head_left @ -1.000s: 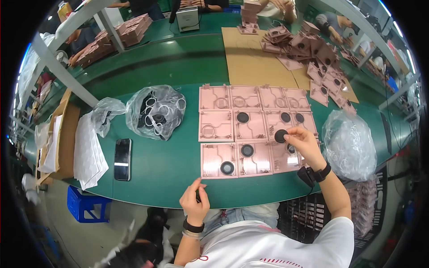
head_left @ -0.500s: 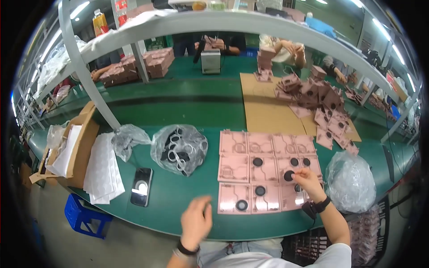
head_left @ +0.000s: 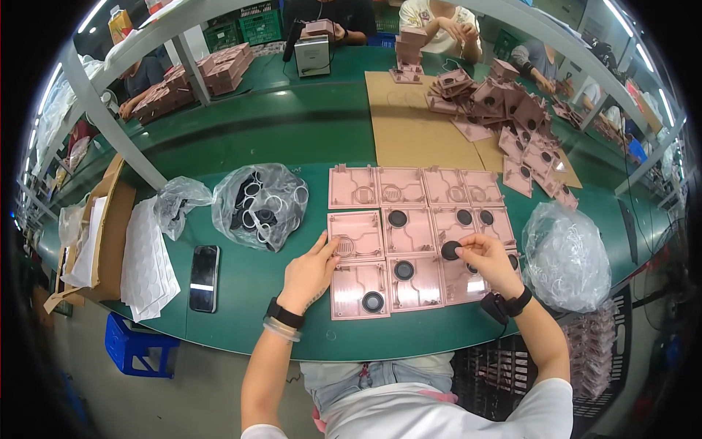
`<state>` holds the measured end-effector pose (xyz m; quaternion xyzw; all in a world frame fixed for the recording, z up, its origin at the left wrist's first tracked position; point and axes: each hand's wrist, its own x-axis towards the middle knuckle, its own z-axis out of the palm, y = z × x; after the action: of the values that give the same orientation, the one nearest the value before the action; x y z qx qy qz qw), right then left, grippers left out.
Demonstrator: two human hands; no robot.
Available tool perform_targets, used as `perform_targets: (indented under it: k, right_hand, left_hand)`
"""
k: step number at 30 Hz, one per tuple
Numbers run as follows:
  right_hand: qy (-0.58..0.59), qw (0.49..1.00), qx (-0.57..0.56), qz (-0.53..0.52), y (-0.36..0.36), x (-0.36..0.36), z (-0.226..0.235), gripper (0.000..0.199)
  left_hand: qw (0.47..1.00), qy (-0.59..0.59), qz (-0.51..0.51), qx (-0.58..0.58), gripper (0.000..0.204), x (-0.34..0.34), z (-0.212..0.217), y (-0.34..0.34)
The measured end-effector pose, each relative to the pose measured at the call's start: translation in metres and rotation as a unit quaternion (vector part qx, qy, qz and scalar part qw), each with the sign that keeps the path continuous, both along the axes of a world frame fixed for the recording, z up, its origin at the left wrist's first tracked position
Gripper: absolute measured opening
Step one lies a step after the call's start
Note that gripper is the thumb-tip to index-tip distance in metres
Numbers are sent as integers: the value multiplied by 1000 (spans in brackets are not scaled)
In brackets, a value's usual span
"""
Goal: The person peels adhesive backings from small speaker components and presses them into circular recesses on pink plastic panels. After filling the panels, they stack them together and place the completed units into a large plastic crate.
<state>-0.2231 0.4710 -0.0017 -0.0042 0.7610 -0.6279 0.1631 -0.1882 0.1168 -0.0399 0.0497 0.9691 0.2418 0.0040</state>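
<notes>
Rows of pink plastic housing panels (head_left: 418,234) lie side by side on the green table. Several carry a round black disc (head_left: 403,271) that looks like a small speaker. With outstretched fingers, my left hand (head_left: 311,274) touches the left edge of the leftmost middle-row panel (head_left: 362,228), which has a round slotted grille and no disc. Between thumb and fingertips, my right hand (head_left: 488,257) pinches another black disc (head_left: 450,250) over the third column, where the middle and front rows meet. That hand partly covers the panels at the front right.
Left of the panels are a clear bag of black discs and white rings (head_left: 261,205), a phone (head_left: 204,278), white sheets (head_left: 148,263) and a cardboard box (head_left: 113,241). A clear plastic bag (head_left: 567,256) sits right. Beyond, pink parts (head_left: 512,110) pile on cardboard; co-workers sit opposite.
My left hand has moved from the front of the table to the left edge of a middle-row panel. The right hand still holds the disc above the panels. The whole view has shifted.
</notes>
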Motion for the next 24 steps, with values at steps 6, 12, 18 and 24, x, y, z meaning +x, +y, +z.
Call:
perform_targets:
  k: [6, 12, 18, 24]
  right_hand:
    - [31, 1000, 1, -3, -4, 0, -5, 17]
    - [-21, 1000, 1, -7, -21, 2, 17, 17]
    - [78, 981, 99, 148, -101, -25, 37, 20]
    - [63, 971, 99, 206, -177, -62, -6, 21]
  left_hand:
    - [1000, 22, -4, -8, 38, 0, -2, -3]
    - [1000, 23, -2, -15, 41, -1, -1, -8]
    - [998, 56, 0, -1, 44, 14, 2, -15]
    - [999, 41, -19, -27, 45, 18, -7, -10]
